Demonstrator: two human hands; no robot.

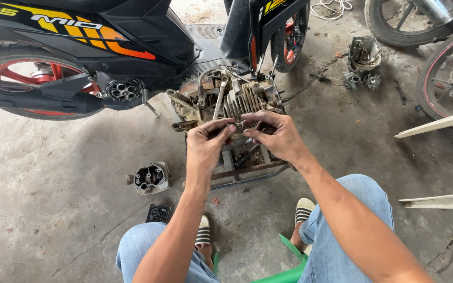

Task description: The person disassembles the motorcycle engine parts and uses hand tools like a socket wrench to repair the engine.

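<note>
Over a metal tray (247,170) on the concrete floor, my left hand (206,144) and my right hand (278,135) meet, fingertips pinched together on a small metal part (239,126) between them. The part is mostly hidden by my fingers. Just beyond my hands, a finned engine cylinder (245,99) and a spanner (220,94) lie among greasy pieces in the tray.
A black and orange scooter (95,36) stands behind the tray. A cylinder head (150,177) and a small black part (158,213) lie on the floor at the left. Engine pieces (364,62) and other wheels (446,78) are at the right. I sit on a green stool (284,272).
</note>
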